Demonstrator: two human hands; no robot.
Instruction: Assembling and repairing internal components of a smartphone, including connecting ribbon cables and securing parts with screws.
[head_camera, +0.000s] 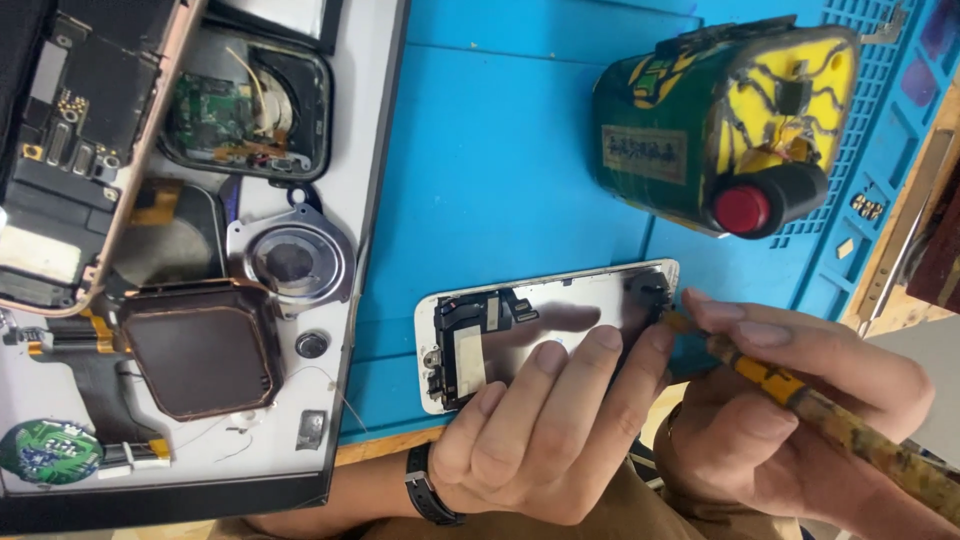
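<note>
Here the left hand (545, 430) grips a white phone screen assembly (545, 330), fingers curled over its near edge, holding it tilted above the blue bench (500, 150) mat. Its back faces up: a shiny metal plate, black flex cables and small brackets at the end farthest from the right hand. The right hand (790, 400) is closed around a worn, paint-flecked tool (800, 395), whose tip touches the assembly's corner just beside the left fingertips. Beyond both hands sits a green-and-yellow device with a red knob (725, 120).
</note>
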